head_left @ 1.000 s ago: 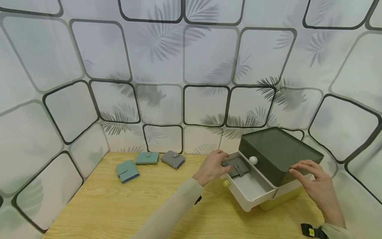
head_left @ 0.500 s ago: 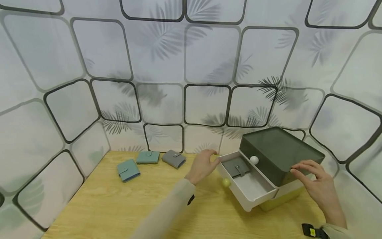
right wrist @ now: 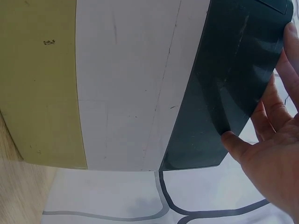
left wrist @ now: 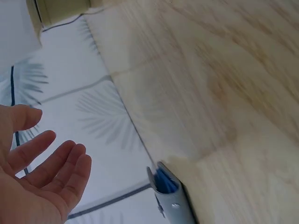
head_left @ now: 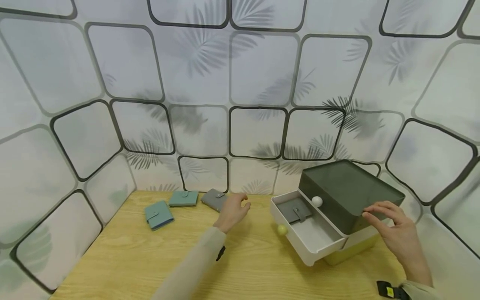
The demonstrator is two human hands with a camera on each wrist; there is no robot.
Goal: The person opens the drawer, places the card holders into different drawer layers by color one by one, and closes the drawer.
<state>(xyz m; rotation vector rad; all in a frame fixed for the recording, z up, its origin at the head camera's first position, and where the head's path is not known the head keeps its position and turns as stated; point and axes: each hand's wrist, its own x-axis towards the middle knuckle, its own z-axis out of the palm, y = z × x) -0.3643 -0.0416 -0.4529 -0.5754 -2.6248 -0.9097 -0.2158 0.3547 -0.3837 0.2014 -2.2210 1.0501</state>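
My left hand [head_left: 231, 213] is in the air beside the grey wallet [head_left: 212, 199], partly covering it in the head view. In the left wrist view the same hand [left wrist: 44, 175] has loosely bent, spread fingers and an empty palm; a wallet [left wrist: 174, 198] stands out below it. My right hand [head_left: 399, 239] rests at the near right edge of the drawer box's dark green top [head_left: 352, 189]. The right wrist view has the thumb [right wrist: 233, 142] touching the dark green side, fingers along the edge. The pulled-out white drawer [head_left: 318, 239] contains a dark grey wallet [head_left: 293, 209] at its far end.
Two teal wallets, one nearer [head_left: 159, 215] and one farther back [head_left: 183, 198], lie left on the wooden table [head_left: 150, 258]. A white ball knob [head_left: 316, 201] is on the green drawer; a yellow-green knob [head_left: 282, 229] is on the white drawer. Patterned walls [head_left: 202, 133] enclose the table.
My left hand has left the drawer's far end and moved left through the air to the grey wallet on the table. My right hand and the drawer have stayed in place.
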